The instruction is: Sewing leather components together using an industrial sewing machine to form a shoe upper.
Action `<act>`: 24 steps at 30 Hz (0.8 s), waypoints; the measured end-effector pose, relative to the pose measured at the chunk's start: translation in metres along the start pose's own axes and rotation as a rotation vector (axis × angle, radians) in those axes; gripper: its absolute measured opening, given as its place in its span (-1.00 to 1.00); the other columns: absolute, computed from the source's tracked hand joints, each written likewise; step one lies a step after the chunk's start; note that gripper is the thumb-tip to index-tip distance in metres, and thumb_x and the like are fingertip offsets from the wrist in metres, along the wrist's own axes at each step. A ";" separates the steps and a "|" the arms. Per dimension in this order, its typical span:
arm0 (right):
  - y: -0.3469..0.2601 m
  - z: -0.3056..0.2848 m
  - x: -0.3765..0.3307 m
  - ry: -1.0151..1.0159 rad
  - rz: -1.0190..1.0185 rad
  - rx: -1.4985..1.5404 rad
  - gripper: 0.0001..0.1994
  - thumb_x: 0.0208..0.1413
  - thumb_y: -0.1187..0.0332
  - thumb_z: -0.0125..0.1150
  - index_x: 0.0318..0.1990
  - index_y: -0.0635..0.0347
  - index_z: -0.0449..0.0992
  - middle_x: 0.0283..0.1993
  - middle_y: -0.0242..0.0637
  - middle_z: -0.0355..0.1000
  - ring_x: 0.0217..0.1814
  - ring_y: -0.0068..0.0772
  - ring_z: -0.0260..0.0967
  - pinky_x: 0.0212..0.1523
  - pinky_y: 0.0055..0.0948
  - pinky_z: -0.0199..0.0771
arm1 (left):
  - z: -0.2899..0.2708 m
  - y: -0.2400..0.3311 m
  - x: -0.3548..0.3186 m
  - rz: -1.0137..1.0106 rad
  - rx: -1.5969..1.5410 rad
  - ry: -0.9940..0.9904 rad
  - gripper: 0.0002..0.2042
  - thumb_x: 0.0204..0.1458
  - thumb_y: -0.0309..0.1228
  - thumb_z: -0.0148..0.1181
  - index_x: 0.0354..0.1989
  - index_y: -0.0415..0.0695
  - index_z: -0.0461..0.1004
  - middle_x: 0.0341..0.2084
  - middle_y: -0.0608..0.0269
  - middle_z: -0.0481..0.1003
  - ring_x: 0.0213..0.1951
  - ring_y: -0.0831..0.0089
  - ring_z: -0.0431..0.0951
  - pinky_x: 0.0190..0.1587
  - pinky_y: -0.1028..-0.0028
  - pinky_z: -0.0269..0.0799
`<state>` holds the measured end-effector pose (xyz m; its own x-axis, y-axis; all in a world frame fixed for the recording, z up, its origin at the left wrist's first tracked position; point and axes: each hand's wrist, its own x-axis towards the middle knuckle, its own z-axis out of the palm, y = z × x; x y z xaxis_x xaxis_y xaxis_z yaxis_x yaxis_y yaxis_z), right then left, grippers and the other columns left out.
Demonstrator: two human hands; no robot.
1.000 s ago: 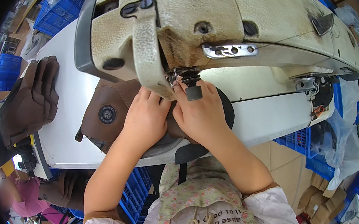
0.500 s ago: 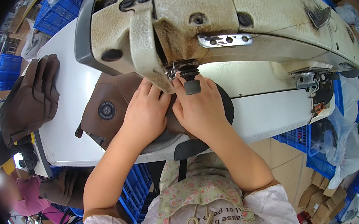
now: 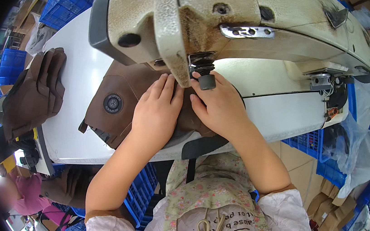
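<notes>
A brown leather-like piece [image 3: 126, 90] with a round dark badge [image 3: 113, 103] lies on the white sewing table, partly under the head of a cream sewing machine [image 3: 197, 12]. My left hand [image 3: 157, 110] rests flat on it, fingers stretched toward the presser area and holding nothing. Across from it, my right hand [image 3: 223, 104] lies on the piece's right part, thumb and index finger apart. A black knob [image 3: 207, 82] hides some of its fingertips. The needle itself cannot be made out. A black strap [image 3: 204, 147] hangs at the table's near edge.
Stacked brown pieces [image 3: 37, 89] lie over the table's left end. Blue crates [image 3: 142, 192] stand below the near edge and around the table. At right are clear plastic bags [image 3: 350, 143] and cardboard boxes [image 3: 331, 214]. A person in pink [image 3: 32, 194] sits at lower left.
The view has shifted, so the machine head appears farther right and higher. My left fingers are straighter and flatter on the brown piece. Both hands remain on it.
</notes>
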<state>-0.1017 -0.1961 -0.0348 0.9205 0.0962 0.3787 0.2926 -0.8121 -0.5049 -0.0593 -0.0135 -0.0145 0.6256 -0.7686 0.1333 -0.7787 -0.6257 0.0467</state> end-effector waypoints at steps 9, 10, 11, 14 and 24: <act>-0.002 0.005 0.004 0.015 0.025 -0.038 -0.81 -0.01 0.35 0.26 -0.44 0.35 0.57 -0.09 -0.03 0.49 0.14 -0.07 0.38 0.19 -0.08 0.35 | 0.001 -0.016 0.007 0.032 -0.058 0.067 -0.48 -0.23 -0.61 0.19 0.06 -0.25 0.45 0.12 -0.04 0.45 0.16 0.09 0.41 0.17 0.22 0.36; -0.002 0.005 0.005 0.010 0.022 -0.039 -0.81 -0.01 0.35 0.26 -0.44 0.35 0.57 -0.09 -0.03 0.49 0.14 -0.07 0.38 0.19 -0.08 0.35 | 0.000 -0.019 0.008 0.046 -0.086 0.079 -0.49 -0.22 -0.62 0.19 0.05 -0.26 0.45 0.12 -0.04 0.46 0.16 0.09 0.41 0.17 0.22 0.36; -0.003 0.004 0.006 -0.009 0.045 -0.022 -0.81 -0.01 0.35 0.26 -0.41 0.35 0.57 -0.08 -0.03 0.49 0.13 -0.05 0.38 0.17 -0.09 0.38 | 0.000 -0.023 0.009 0.065 -0.093 0.103 -0.50 -0.24 -0.63 0.19 0.03 -0.25 0.47 0.05 -0.01 0.49 0.14 0.08 0.42 0.15 0.21 0.38; 0.001 -0.004 0.007 -0.050 0.064 0.053 -0.80 0.00 0.34 0.28 -0.34 0.34 0.57 -0.06 -0.04 0.48 0.11 0.00 0.39 0.12 -0.10 0.42 | -0.003 -0.031 0.010 0.091 -0.147 0.071 -0.52 -0.25 -0.63 0.20 0.00 -0.24 0.50 -0.04 0.06 0.52 0.11 0.10 0.44 0.12 0.21 0.41; -0.002 -0.003 -0.002 -0.053 0.069 0.152 -0.73 0.08 0.32 0.27 -0.12 0.30 0.53 -0.05 -0.08 0.46 0.04 0.04 0.41 0.03 -0.11 0.45 | -0.010 -0.041 0.013 0.111 -0.118 0.087 -0.53 -0.25 -0.63 0.20 -0.04 -0.12 0.59 -0.02 0.18 0.48 0.08 0.14 0.44 0.09 0.23 0.40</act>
<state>-0.1046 -0.1966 -0.0328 0.9508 0.0769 0.3000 0.2607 -0.7217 -0.6413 -0.0201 0.0034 -0.0049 0.5327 -0.8146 0.2294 -0.8463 -0.5135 0.1418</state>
